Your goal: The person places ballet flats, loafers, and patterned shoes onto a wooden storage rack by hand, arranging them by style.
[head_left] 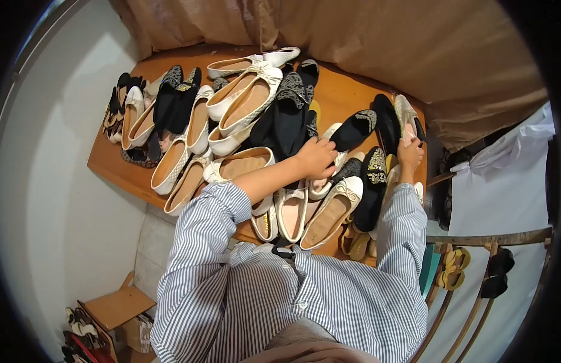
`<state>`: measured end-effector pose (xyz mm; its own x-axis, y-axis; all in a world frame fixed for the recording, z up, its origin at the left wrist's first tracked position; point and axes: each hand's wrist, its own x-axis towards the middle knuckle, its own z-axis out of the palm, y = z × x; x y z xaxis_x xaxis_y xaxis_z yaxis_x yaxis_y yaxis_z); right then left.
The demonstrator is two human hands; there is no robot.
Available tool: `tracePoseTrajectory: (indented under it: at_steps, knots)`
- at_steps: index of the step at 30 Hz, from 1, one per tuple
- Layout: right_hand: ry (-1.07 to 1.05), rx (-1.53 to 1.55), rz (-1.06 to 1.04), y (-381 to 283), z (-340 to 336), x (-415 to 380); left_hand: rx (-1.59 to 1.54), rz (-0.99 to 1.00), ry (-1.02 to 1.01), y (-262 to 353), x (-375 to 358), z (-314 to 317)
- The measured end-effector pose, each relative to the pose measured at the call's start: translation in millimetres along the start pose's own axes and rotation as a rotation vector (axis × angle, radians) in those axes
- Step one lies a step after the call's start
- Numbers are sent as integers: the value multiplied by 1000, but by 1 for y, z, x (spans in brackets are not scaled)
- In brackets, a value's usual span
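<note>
Many flat shoes lie heaped on an orange-brown tabletop [343, 91]. My left hand [317, 158] reaches across the middle of the heap, its fingers curled over a white shoe [332, 132]; how far they grip it is partly hidden. Just right of those fingers rests a black shoe with a patterned toe [354, 130]. At the table's right edge, my right hand [410, 154] is closed round a pale shoe [407, 115], next to a black shoe [386, 123]. Below the hands are a white shoe with a bow [334, 212] and a black shoe with a gold pattern [370, 193].
Brown curtains [353, 42] hang behind the table, and a pale wall [68, 151] stands at left. A rack [468, 302] with yellow sandals [453, 269] and black shoes is at lower right. Cardboard [120, 307] and more shoes [81, 322] sit at lower left.
</note>
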<state>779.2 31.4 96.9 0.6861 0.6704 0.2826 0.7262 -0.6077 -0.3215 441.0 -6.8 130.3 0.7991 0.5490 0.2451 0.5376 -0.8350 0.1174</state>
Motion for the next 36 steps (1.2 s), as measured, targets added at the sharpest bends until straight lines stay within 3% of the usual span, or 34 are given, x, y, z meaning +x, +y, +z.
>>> tracePoseTrajectory:
  at_steps: [6,11,16,19,21,23,25,26,33,36]
  knots:
    - [156,12,-66,-33,-6,-26,98,-107,98,-2,45,17]
    - [198,83,-285,-69,-4,-52,214,-153,-26,-2,73,20]
    - [86,201,-437,-103,-6,-69,203,-272,-65,-17,76,12]
    - [-22,258,-386,-123,-8,-81,175,-334,-131,-32,73,3]
    - [-70,279,-380,-133,-8,-90,-379,-520,-139,-45,74,1]
    - [-75,342,-423,-143,-7,-100,-445,-551,-61,-53,75,3]
    - [-93,346,-439,-151,-8,-111,-1144,-582,128,-62,77,5]
    - [-81,376,-443,-154,-5,-115,-1288,-529,250,-70,81,22]
    - [32,416,-510,-162,-4,-143,-1488,-764,346,-74,76,16]
    - [55,409,-617,-160,-12,-149,-1293,-780,370,-82,76,36]
